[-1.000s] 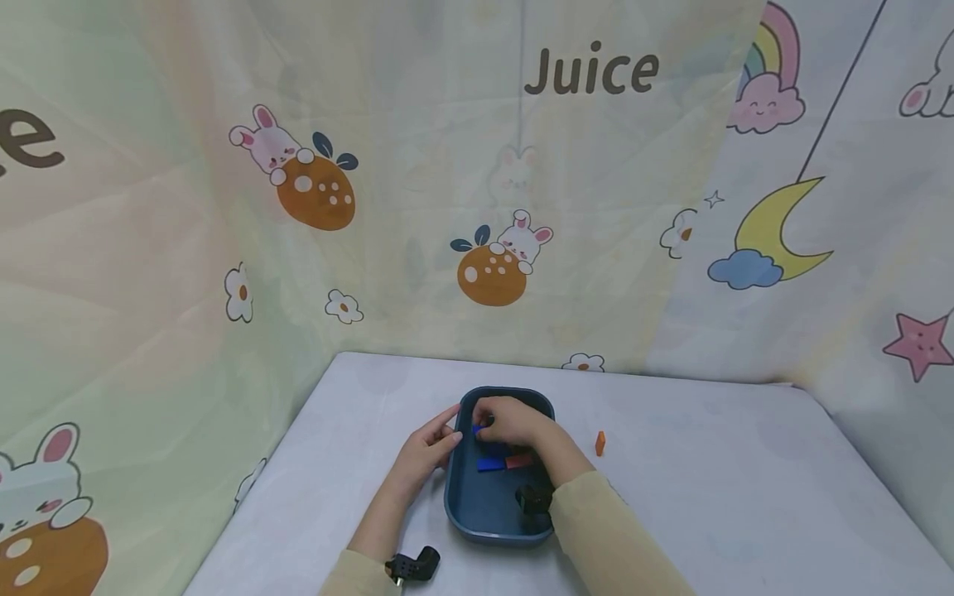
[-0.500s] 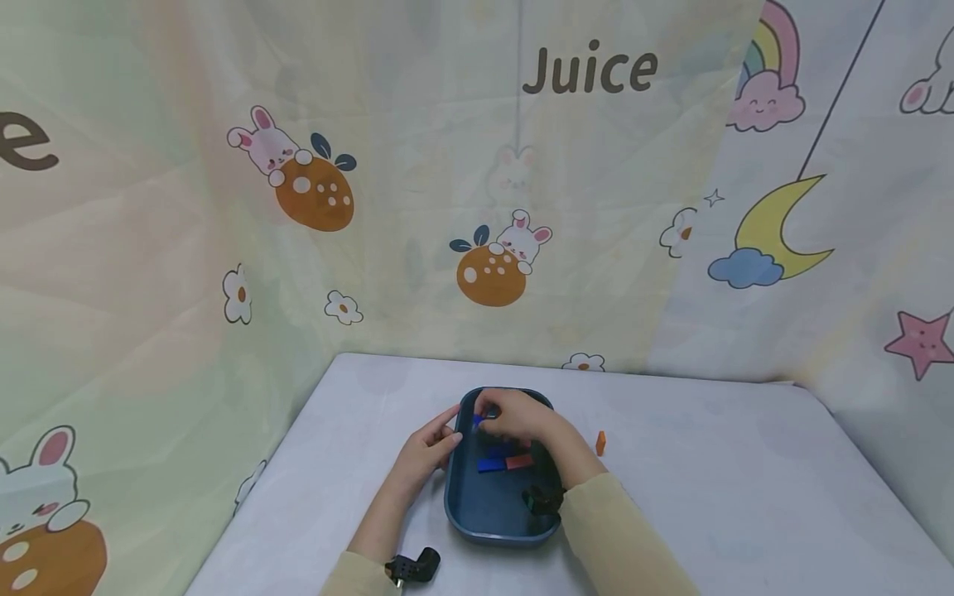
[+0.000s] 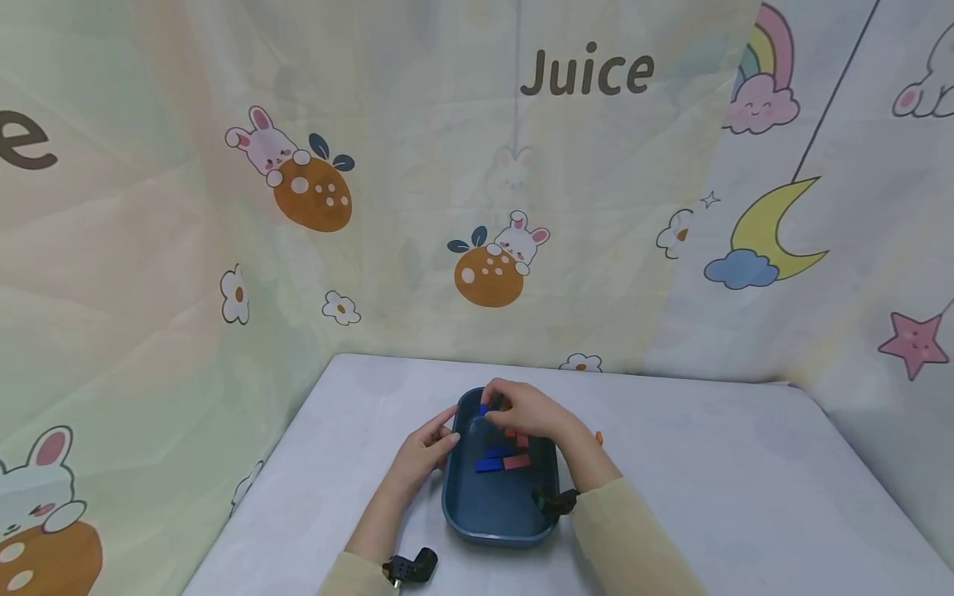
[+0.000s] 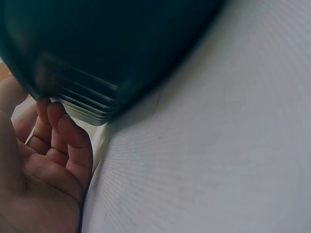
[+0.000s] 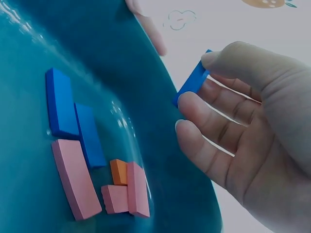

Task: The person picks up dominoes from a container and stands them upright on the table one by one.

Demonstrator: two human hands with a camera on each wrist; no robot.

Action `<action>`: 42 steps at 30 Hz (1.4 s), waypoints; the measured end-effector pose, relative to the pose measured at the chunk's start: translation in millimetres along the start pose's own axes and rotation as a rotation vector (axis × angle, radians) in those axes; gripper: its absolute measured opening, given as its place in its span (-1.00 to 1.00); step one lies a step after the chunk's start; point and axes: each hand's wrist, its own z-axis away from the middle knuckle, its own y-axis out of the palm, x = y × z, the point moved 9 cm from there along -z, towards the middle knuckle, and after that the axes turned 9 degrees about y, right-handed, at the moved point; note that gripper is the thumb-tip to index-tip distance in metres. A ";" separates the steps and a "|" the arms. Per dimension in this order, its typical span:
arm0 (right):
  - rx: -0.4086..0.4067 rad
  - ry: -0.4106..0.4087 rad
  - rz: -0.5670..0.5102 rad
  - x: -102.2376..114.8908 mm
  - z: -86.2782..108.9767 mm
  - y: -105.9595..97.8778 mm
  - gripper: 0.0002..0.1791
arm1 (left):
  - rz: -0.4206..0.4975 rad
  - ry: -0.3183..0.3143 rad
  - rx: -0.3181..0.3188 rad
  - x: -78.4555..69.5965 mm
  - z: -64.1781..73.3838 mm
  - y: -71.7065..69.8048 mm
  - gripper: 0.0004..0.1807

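My left hand (image 3: pixel 425 454) holds the left side of the dark blue tray (image 3: pixel 501 534), its thumb at the rim. In the left wrist view its curled fingers (image 4: pixel 73 131) meet the tray's outer wall. My right hand (image 3: pixel 525 407) pinches a small blue block (image 5: pixel 194 80) between thumb and fingertips, by the tray's far left wall. On the tray floor lie two blue blocks (image 5: pixel 62 104) side by side, with a long pink-red block (image 5: pixel 77 179) at their end. Two more pink-red blocks (image 5: pixel 138 189) and a small orange block (image 5: pixel 118 172) sit close together.
An orange piece (image 3: pixel 599 437) stands on the white table (image 3: pixel 715 472) right of the tray, partly behind my right forearm. A printed cloth (image 3: pixel 402 248) hangs behind the table. Black cameras (image 3: pixel 555 502) are strapped to both wrists.
My right hand has risen and shifted to the far end of the tray with the blue block, uncovering more blocks. The left hand stays at the rim.
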 end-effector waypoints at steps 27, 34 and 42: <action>-0.210 0.023 -0.173 -50.5 63.8 -62.1 -0.78 | -0.017 0.000 -0.003 1.2 0.0 -0.6 -0.42; -0.276 0.059 -0.189 -77.0 86.9 -76.3 -0.76 | -0.019 0.006 0.000 0.0 -0.5 -0.4 -0.43; -0.346 0.094 -0.258 -125.6 110.7 -90.7 -0.67 | -0.016 0.001 -0.003 -0.4 0.7 0.1 -0.44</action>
